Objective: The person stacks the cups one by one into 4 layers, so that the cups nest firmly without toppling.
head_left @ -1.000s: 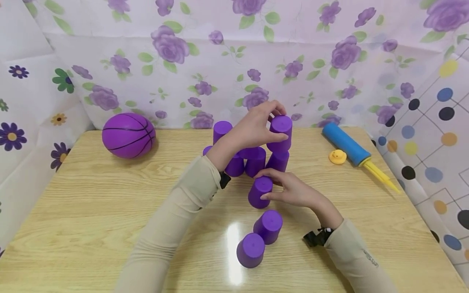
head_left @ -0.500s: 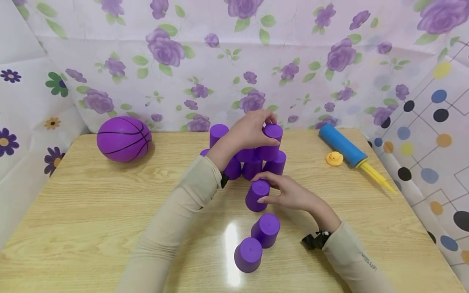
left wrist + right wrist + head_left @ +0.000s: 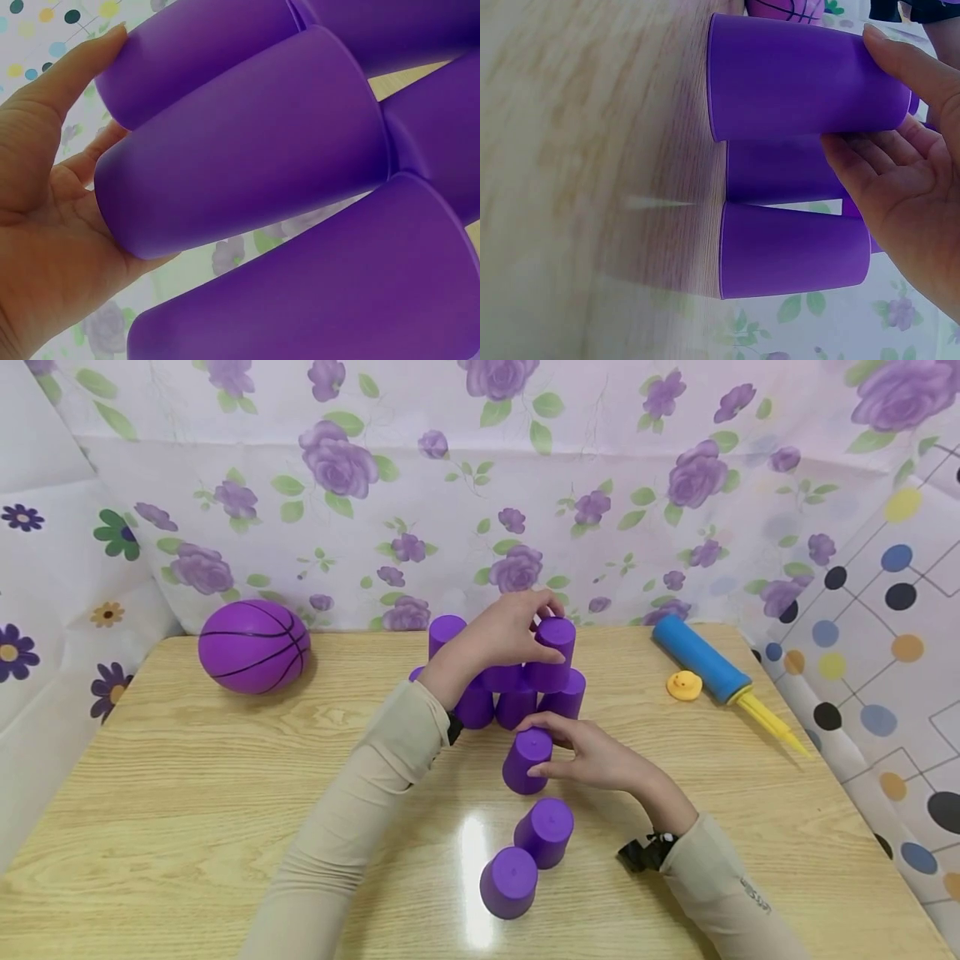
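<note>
Upside-down purple cups form two rows at the back of the table. My left hand (image 3: 506,631) grips the right-end cup (image 3: 558,633) of the upper row by thumb and fingers. That cup stands over the lower row, whose right-end cup (image 3: 566,693) shows beneath it. In the left wrist view, a neighbouring cup (image 3: 240,150) lies close against the gripped one. My right hand (image 3: 596,756) holds another upside-down cup (image 3: 523,764) in front of the rows, thumb on one side and fingers on the other. The left forearm hides part of the stack.
Two more upside-down cups, a farther one (image 3: 543,835) and a nearer one (image 3: 508,883), stand at the front. A purple ball (image 3: 255,647) rests at the back left. On the right lie a yellow rubber duck (image 3: 684,686) and a blue hand pump (image 3: 701,656). Patterned cloth (image 3: 420,410) encloses the table.
My left hand has brought its cup left and slightly down, from over the lower right-end cup to beside the upper row's middle cup. The right hand keeps its hold; the head view shifted slightly.
</note>
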The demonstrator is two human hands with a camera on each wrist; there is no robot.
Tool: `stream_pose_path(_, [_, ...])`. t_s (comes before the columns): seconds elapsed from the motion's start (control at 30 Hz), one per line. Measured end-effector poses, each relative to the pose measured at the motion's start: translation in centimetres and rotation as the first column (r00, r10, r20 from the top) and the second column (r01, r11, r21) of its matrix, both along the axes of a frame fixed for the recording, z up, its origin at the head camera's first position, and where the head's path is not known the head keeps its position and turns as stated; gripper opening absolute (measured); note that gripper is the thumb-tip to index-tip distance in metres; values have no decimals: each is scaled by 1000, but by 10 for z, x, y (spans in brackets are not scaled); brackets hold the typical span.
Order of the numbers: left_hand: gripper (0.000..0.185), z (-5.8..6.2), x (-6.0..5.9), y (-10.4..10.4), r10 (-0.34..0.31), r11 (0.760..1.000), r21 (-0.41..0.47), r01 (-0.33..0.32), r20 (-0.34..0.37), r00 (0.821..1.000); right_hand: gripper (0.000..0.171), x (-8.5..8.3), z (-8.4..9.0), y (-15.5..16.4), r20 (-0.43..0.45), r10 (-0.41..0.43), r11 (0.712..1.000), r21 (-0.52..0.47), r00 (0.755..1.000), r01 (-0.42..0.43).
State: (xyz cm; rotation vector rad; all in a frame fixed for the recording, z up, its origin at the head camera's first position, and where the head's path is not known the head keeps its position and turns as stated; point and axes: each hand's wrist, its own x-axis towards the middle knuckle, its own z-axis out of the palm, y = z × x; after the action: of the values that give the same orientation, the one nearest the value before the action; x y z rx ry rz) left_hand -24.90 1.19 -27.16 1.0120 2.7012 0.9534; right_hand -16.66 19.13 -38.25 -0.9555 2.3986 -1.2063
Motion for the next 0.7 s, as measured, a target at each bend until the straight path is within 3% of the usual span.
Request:
stream_pose_path(0.27, [52, 2, 1, -2, 9, 1000, -17, -9, 15, 1000, 49, 0, -1, 1, 2, -1, 1000, 8, 1000, 1])
stream_pose_path(0.43, [53, 8, 7, -7, 16, 999, 43, -15, -7, 1000, 49, 0, 0, 2, 8, -6, 1000, 4, 1000, 6])
stream_pose_path(0.57, [49, 16, 23, -17, -13, 995, 100, 20, -66, 998, 49, 0, -1, 2, 25, -2, 1000, -10, 1000, 2])
stream_pose_path(0.7, [47, 21, 47, -33, -101, 983, 138, 122, -155, 983, 49, -1, -2, 3, 13, -2, 1000, -14, 1000, 2])
